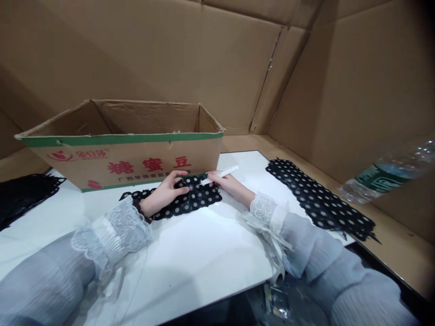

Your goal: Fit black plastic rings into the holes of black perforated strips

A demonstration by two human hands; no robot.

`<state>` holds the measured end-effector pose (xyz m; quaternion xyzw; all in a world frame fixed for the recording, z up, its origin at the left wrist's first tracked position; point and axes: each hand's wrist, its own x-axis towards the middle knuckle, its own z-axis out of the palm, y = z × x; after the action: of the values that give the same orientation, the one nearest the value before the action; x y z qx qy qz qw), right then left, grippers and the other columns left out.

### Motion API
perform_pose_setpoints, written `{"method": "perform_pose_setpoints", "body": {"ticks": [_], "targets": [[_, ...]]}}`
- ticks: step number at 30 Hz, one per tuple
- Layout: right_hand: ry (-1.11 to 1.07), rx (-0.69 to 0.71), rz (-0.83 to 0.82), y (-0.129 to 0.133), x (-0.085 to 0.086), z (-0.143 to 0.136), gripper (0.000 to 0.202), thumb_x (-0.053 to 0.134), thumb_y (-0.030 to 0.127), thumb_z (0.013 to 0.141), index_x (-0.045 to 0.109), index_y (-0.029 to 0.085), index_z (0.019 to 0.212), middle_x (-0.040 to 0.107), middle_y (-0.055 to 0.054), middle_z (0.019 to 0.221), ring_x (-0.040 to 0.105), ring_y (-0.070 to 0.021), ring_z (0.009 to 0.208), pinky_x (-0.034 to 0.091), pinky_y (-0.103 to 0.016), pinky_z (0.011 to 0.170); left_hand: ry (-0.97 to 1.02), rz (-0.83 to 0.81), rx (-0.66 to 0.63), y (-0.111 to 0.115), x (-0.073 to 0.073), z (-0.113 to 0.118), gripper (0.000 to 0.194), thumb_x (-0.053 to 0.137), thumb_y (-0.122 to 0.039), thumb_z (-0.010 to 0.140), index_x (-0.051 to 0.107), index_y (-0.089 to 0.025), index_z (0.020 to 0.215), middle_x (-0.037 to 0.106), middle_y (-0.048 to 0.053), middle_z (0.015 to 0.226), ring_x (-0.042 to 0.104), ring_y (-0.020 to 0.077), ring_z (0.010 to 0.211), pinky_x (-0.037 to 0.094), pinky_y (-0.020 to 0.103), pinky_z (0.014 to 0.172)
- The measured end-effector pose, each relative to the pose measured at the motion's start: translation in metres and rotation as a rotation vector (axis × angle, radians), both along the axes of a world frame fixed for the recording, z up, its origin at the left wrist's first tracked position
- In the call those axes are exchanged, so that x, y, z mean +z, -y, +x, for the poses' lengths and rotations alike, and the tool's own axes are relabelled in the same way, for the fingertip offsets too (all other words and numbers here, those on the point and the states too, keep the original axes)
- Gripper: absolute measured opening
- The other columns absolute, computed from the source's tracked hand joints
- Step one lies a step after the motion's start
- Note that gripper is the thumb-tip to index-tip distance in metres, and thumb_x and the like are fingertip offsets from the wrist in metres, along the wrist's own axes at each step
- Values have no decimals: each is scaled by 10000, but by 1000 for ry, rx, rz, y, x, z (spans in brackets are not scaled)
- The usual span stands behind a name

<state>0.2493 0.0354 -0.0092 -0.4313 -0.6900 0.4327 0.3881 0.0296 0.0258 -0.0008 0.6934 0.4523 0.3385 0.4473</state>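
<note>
A black sheet with rows of pale round dots (196, 201) lies flat on the white table, just in front of the open cardboard box. On its left part rests my left hand (165, 194), thumb and fingers apart, holding nothing. My right hand (226, 182), at the sheet's far right corner, grips a slender white pen-like tool (228, 171). The tool slants down to the left with its lower end over the dotted sheet. What kind of tool it is, I cannot make out.
An open cardboard box (149, 156) stands behind the hands. Another dotted black sheet (319, 197) lies at the table's right edge, near a clear plastic bottle (384, 177). Black material (23, 197) is piled at the left. Cardboard walls (163, 54) enclose the white table (204, 258).
</note>
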Motion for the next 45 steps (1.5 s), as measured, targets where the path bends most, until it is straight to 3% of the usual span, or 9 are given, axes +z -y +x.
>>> {"method": "perform_pose_setpoints", "body": {"ticks": [5, 8, 15, 18, 26, 30, 34, 39, 45], "targets": [[-63, 182, -133, 9, 2, 0, 372, 482, 499, 829, 648, 171, 772, 645, -57, 862, 552, -175, 848, 412, -304, 763, 105, 38, -15, -1, -1, -5, 530, 633, -317, 716, 426, -192, 1188, 613, 41, 1036, 566, 210, 1023, 422, 362, 915], [-35, 263, -132, 12, 3, -1, 421, 460, 526, 836, 664, 167, 761, 648, -63, 881, 554, -184, 868, 411, -316, 790, 91, 55, -31, 0, -1, -7, 541, 623, -322, 729, 407, -197, 1209, 610, 36, 1038, 563, 205, 1031, 417, 358, 923], [162, 106, 78, 16, 6, -2, 297, 488, 384, 834, 605, 181, 651, 582, -16, 714, 523, -167, 758, 384, -301, 759, -158, 135, -56, 4, -3, -5, 521, 582, -370, 765, 379, -220, 1221, 550, 60, 1178, 483, 231, 1166, 380, 370, 977], [255, 92, 160, 19, 8, -5, 268, 484, 321, 823, 594, 184, 621, 526, -15, 702, 493, -179, 804, 365, -313, 790, -266, 197, -90, 7, -2, -5, 540, 556, -402, 787, 342, -212, 1245, 535, 83, 1204, 474, 247, 1178, 365, 391, 991], [306, 39, 310, 30, 9, -13, 273, 467, 311, 843, 510, 188, 603, 427, -9, 695, 432, -173, 780, 352, -311, 754, -393, 239, -189, 6, 1, -9, 663, 600, -480, 742, 322, -224, 1286, 436, 97, 1339, 423, 267, 1228, 349, 374, 1007], [359, 20, 384, 32, 6, -15, 264, 472, 327, 856, 523, 183, 642, 404, -18, 764, 423, -161, 770, 363, -315, 779, -472, 250, -144, 6, 2, -6, 633, 593, -521, 722, 419, -163, 1215, 551, 124, 1210, 526, 300, 1096, 417, 370, 899], [447, 5, 518, 33, 4, -17, 275, 444, 316, 871, 495, 172, 643, 361, -35, 829, 413, -161, 799, 380, -298, 741, -557, 262, -135, 8, 7, -1, 445, 554, -525, 737, 556, -149, 975, 648, 88, 945, 600, 275, 872, 438, 336, 731], [588, -6, 673, 35, 7, -19, 300, 436, 322, 870, 467, 171, 612, 345, -54, 822, 379, -204, 877, 372, -319, 742, -515, 168, -155, 11, 15, 2, 317, 560, -472, 720, 599, -164, 787, 648, 23, 765, 588, 201, 706, 403, 276, 614], [551, -59, 638, 37, 5, -24, 288, 481, 342, 857, 512, 165, 631, 360, -53, 828, 372, -195, 866, 378, -311, 764, -426, 42, -96, 17, 14, 7, 254, 591, -400, 667, 587, -151, 719, 609, 0, 666, 547, 166, 616, 383, 241, 530]]}}
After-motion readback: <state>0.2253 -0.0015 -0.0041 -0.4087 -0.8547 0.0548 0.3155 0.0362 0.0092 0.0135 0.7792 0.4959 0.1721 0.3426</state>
